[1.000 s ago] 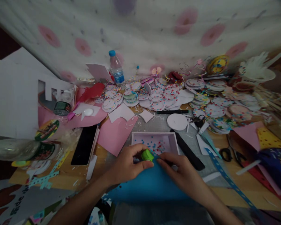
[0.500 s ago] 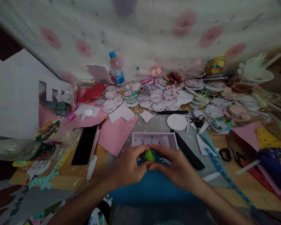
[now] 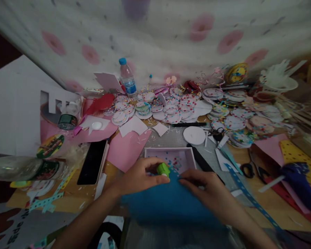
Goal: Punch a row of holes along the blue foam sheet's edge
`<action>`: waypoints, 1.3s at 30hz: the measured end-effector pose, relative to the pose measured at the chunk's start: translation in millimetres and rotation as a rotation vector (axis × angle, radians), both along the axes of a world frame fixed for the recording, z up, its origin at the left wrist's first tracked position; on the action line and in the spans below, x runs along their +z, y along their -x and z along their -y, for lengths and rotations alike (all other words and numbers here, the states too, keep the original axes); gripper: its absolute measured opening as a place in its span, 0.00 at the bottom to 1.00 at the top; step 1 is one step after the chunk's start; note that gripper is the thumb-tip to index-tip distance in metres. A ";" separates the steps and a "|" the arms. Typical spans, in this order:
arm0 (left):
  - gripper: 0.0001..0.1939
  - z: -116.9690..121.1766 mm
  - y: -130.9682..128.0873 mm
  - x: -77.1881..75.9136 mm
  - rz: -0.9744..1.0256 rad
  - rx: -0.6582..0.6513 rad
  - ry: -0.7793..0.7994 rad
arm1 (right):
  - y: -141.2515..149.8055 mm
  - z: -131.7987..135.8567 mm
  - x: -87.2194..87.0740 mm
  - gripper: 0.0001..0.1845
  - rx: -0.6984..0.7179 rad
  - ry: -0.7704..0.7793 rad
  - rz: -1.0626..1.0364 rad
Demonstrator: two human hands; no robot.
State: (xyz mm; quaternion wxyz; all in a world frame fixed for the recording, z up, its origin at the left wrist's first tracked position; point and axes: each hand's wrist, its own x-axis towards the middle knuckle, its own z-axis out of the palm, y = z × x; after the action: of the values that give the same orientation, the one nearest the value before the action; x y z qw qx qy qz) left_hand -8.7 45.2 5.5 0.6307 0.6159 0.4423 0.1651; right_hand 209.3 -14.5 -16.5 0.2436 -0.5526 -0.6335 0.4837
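Observation:
My left hand grips a small green paper punch at the far edge of a blue sheet. The punch sits over the near rim of a shallow white tray speckled with confetti dots. My right hand lies on the blue sheet just right of the punch, fingers pinching the sheet's edge. The sheet is blurred and hangs over the table's near edge.
A black phone lies left of the tray beside pink paper. Stacks of confetti-dotted paper circles fill the back of the table, with a water bottle. Scissors and a blue punched strip lie right.
My right hand has pulled back from the punch to the right onto the blue sheet. The sheet has shifted and blurs. My left hand still holds the punch.

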 end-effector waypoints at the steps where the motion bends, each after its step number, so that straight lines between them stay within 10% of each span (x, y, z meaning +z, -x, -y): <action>1: 0.20 -2.5 1.7 2.0 0.004 -0.014 0.003 | -1.2 1.0 0.9 0.11 0.004 0.001 0.003; 8: 0.13 -15.0 4.4 9.1 0.046 -0.019 -0.008 | -6.3 5.6 1.3 0.12 -0.018 0.045 -0.017; 17: 0.17 -14.5 6.6 -2.3 0.181 0.096 0.364 | -1.3 4.7 11.4 0.16 -0.060 0.128 -0.119; 39: 0.18 -3.9 6.5 9.2 -0.077 -0.165 0.017 | 6.4 1.7 6.9 0.15 -0.040 0.013 -0.052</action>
State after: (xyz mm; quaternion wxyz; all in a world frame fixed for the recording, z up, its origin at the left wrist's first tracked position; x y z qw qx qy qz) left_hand -15.2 49.2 14.7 0.6299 0.6507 0.4153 0.0853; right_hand 202.9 -16.3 -9.6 0.2661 -0.5539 -0.6126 0.4971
